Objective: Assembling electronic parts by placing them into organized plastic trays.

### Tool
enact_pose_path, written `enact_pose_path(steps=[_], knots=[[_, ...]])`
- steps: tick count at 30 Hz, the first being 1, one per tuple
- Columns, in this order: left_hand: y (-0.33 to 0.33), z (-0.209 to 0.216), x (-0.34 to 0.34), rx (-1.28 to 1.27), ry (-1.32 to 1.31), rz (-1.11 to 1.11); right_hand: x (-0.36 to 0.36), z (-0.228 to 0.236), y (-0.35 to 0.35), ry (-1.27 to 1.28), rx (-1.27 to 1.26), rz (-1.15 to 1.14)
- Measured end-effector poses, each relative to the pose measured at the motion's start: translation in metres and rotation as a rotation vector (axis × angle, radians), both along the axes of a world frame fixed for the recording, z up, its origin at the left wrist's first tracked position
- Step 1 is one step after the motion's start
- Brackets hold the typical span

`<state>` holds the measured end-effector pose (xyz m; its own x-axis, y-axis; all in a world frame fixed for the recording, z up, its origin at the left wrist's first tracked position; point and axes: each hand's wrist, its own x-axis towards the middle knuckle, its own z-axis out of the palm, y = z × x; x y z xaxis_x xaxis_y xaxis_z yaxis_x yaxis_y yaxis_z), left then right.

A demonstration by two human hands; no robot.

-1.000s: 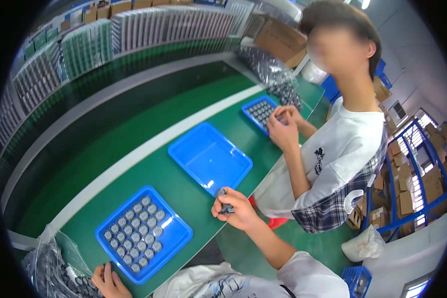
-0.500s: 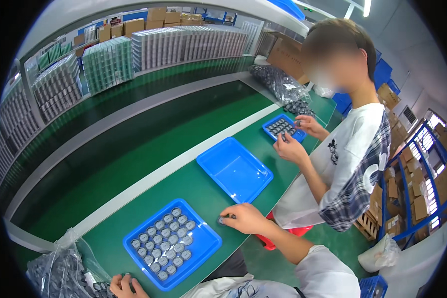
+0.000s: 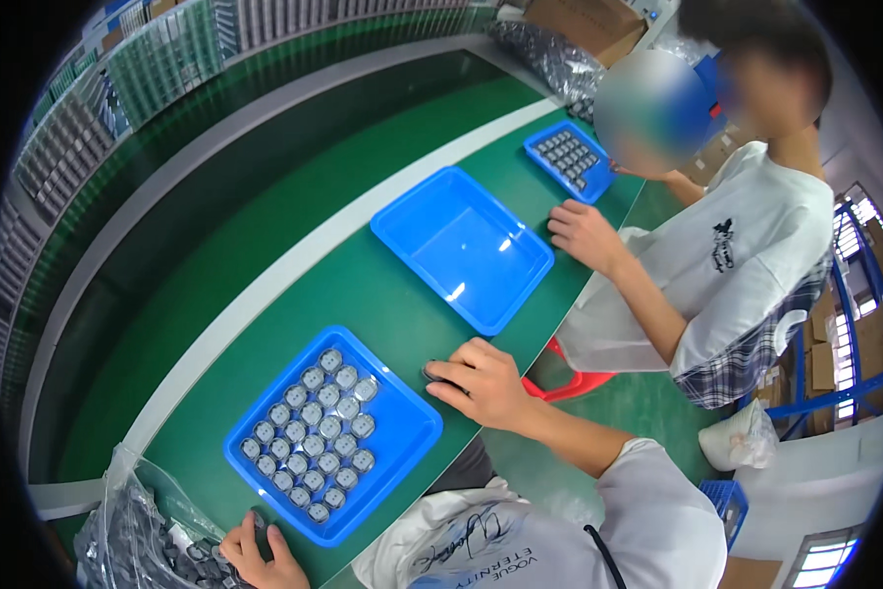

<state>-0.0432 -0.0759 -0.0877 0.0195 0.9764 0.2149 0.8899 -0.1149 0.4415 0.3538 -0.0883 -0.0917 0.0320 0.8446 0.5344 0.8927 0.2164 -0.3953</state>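
A blue tray [image 3: 402,437] lies before me on the green table. Several small round grey parts [image 3: 314,444] stand in rows across its left and middle. Beyond the tray's right side, my right hand [image 3: 485,385] rests low over the table, its thumb and fingers closed on a small dark round part [image 3: 431,373]. Near the tray's lower left corner is my left hand [image 3: 257,562], pinching another small dark part [image 3: 259,522]. Beside that hand an open clear plastic bag [image 3: 132,515] holds many loose dark parts.
A second blue tray [image 3: 456,231] lies farther along the table. Past it, a co-worker's hand [image 3: 587,238] rests near a smaller blue tray [image 3: 598,182] with grey parts. A sunken dark-green belt [image 3: 265,196] runs along the far side. A red stool [image 3: 569,381] stands at right.
My view has tilted downward, so the table sits higher in it. Both my hands keep their small parts beside the tray. The co-worker's nearer hand has come away from the small tray.
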Motion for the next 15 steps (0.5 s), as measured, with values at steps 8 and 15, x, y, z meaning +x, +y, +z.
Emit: enact_pose_path(steps=[8,15], knots=[[-0.011,-0.009,-0.010,0.086,-0.125,-0.052,-0.001,0.000,-0.004,0.177,-0.108,0.024],[0.002,-0.008,0.008,0.151,-0.227,-0.036,0.015,0.022,0.002,0.104,-0.210,0.080]])
